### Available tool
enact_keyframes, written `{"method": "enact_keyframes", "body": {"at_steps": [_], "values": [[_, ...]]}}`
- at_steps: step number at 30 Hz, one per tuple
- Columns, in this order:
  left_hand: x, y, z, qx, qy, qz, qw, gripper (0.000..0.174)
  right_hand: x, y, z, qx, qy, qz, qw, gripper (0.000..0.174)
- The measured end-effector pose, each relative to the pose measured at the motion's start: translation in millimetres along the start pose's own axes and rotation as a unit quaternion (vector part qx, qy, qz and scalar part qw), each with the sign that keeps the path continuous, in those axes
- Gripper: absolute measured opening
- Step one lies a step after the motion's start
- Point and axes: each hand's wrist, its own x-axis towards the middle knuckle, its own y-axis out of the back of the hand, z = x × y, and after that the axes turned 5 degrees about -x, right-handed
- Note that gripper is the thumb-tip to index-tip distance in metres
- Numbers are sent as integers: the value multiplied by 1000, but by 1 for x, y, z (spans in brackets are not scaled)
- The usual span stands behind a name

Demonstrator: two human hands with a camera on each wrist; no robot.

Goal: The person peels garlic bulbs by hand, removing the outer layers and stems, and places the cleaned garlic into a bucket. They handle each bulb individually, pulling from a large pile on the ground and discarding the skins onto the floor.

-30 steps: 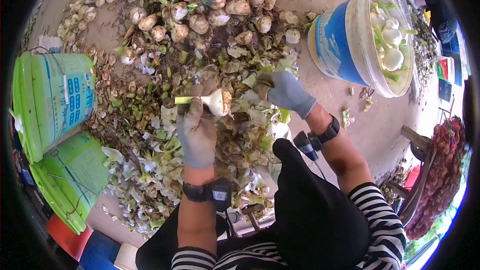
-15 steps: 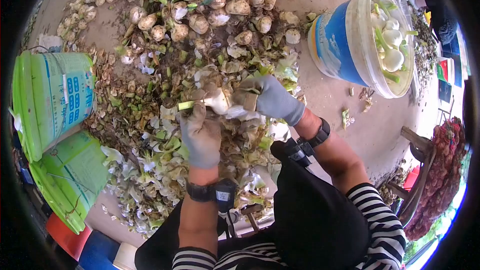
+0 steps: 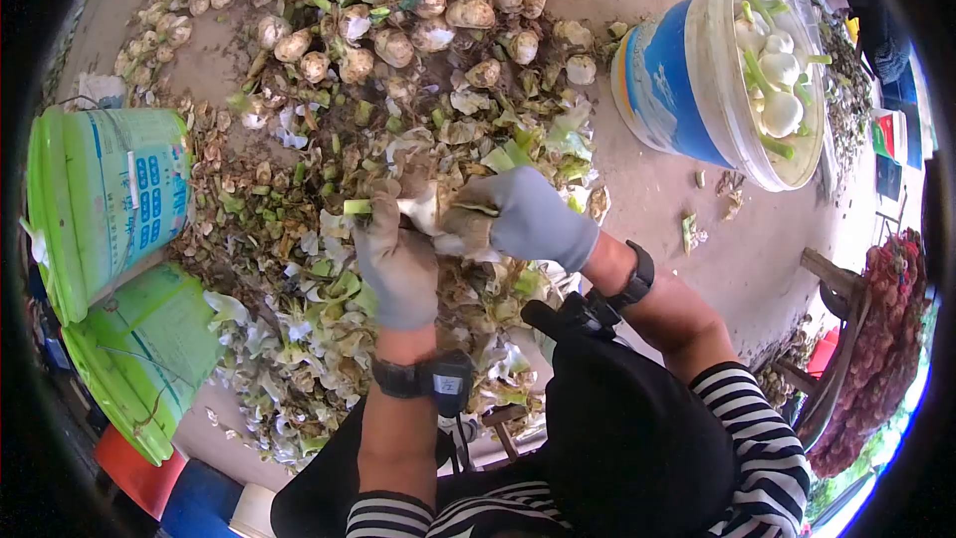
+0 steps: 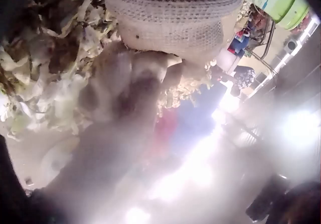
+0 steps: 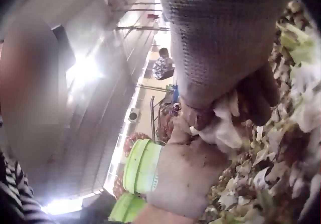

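Observation:
In the head view my gloved left hand (image 3: 398,274) holds a white garlic bulb (image 3: 422,209) by its neck, the cut green stem (image 3: 357,207) poking out to the left. From the other side my gloved right hand (image 3: 538,219) bends its soil-stained fingers over the bulb's root end, hiding that end. Both hands meet above the heap of peelings. Loose white skin (image 5: 225,131) shows at the right fingers in the right wrist view. Blur and glare wash out much of the left wrist view, where the left glove (image 4: 170,33) fills the top.
Dirty unpeeled garlic (image 3: 393,47) lies piled at the back. Garlic peelings (image 3: 289,339) spread under and around the hands. A blue and white bucket (image 3: 672,80) of peeled garlic stands at the right, green buckets (image 3: 110,209) at the left. Red net sacks (image 3: 871,359) are at far right.
My right hand has come in leftward from beside the bulb and closed over its root end. The left hand keeps its hold on the neck, shifting only slightly.

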Motion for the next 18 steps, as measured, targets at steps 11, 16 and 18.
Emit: {"method": "enact_keyframes", "body": {"at_steps": [11, 16, 18], "values": [[-3, 5, -4, -132, 48, -63, 988, 26, 6, 7, 19, 39, 5, 105, 994, 19], [0, -17, 3, -195, 26, -31, 980, 19, 2, 14, 34, -62, 1, 84, 995, 26], [7, -12, 14, -253, -5, -79, 964, 20, -2, 22, 61, -33, -40, 106, 993, 31]]}}
